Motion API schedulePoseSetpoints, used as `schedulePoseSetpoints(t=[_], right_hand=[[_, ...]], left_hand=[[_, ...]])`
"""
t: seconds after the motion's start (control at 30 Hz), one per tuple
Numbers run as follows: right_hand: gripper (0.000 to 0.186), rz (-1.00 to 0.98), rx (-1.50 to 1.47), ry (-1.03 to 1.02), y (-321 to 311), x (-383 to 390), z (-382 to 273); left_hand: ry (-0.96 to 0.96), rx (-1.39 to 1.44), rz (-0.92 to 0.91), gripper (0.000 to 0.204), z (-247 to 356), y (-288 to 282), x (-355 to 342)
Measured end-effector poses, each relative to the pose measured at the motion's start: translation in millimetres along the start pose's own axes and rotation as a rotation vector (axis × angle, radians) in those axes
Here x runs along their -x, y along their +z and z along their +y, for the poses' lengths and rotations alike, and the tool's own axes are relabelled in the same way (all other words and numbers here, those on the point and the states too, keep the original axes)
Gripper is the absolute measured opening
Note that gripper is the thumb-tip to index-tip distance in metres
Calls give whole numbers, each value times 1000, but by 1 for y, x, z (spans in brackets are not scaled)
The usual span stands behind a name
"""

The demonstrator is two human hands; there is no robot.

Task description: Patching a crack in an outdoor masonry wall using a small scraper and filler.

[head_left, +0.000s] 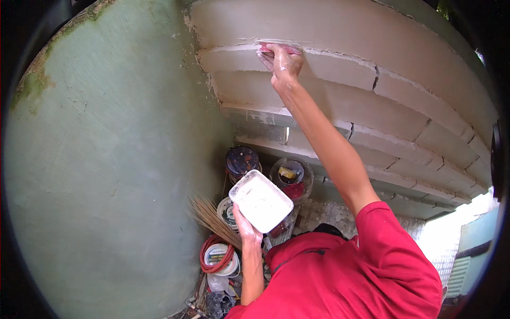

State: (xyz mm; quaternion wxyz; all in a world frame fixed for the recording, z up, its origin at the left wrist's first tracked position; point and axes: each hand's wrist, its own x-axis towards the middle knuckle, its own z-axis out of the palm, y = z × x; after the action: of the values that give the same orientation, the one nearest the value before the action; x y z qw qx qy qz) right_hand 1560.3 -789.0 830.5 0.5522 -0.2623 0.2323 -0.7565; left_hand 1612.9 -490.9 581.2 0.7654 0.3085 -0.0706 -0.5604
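Note:
My left hand (248, 226) grips the side of a white rectangular tray (275, 187), its thumb along the near-left edge. White paste (260, 201) lies in the tray, overexposed in places. High up, my right hand (286, 65) is closed on a flat red putty spreader (288, 49), pressed against the block wall (340, 64) along a horizontal joint. White smears mark the fingers of both hands. Rough white paste lines the joint on either side of the spreader; its working edge is partly hidden.
A green plastered wall (117, 159) meets the block wall at a corner. Below stand a dark-lidded bucket (241, 160), a clear tub (308, 183) with a yellow item, and a white bucket (219, 258) ringed by red hose (203, 254). Thin sticks (212, 218) lean beside them.

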Motion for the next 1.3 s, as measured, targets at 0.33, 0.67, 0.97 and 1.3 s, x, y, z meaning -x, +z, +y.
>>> schedulePoseSetpoints(t=[0.33,0.67,0.97,1.3], right_hand=[[9,108,56,185,66,-53,-19],[7,-426,176,151,84,-54,-31],[8,24,86,257,63,-52,2],[14,-158,338,-24,95,-67,-2]], left_hand=[[5,36,-34,59,-2,4,4],[-5,53,5,59,3,-5,15],[-12,70,-42,58,2,-2,19],[33,112,30,59,0,-20,31]])
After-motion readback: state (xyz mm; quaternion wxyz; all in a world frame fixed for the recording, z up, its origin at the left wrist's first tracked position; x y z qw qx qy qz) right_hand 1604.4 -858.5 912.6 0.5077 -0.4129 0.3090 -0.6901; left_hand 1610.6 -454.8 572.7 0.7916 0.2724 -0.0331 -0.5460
